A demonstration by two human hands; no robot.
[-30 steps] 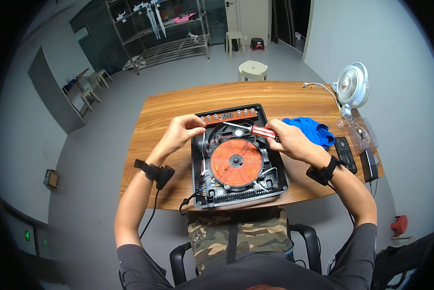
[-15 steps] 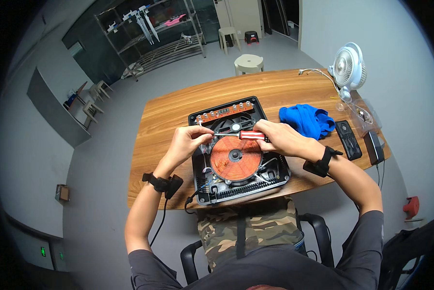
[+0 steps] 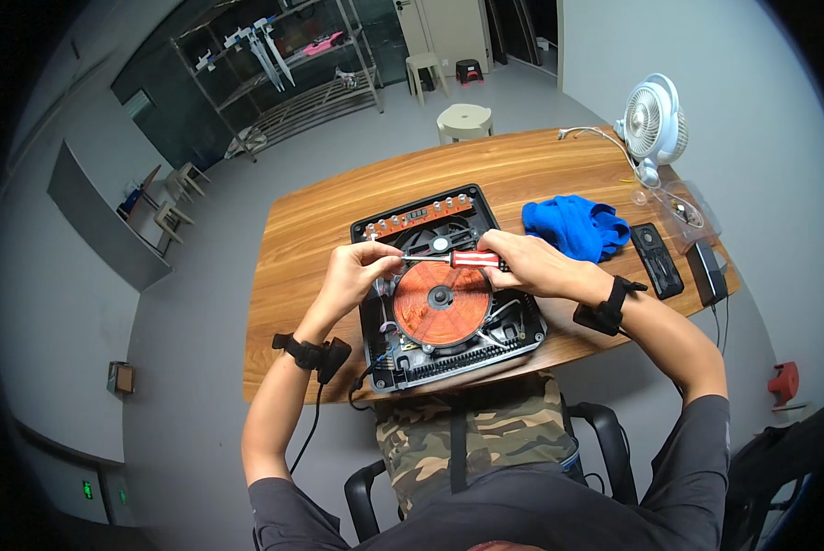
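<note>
An opened induction cooker [image 3: 368,312] lies on the table before me, its round copper coil [image 3: 421,308] uncovered. Along its far edge runs an orange circuit board [image 3: 412,219] with several buttons. My right hand [image 3: 536,264] is closed round the red-and-white handle of a screwdriver [image 3: 474,260], held nearly level above the coil's far edge, shaft pointing left. At the tip, my left hand [image 3: 355,274] has thumb and forefinger pinched together; whatever is between them is too small to make out.
Right of the cooker lie a crumpled blue cloth [image 3: 577,226], a black tool case [image 3: 657,262] and a black box [image 3: 706,274] with cables. A white fan [image 3: 650,124] stands at the far right corner, beside a clear plastic container [image 3: 692,216]. A stool [image 3: 465,119] stands beyond the table [image 3: 311,230].
The whole view has shifted slightly. Both hands keep almost the same pose, with the screwdriver's tip still at the left fingertips.
</note>
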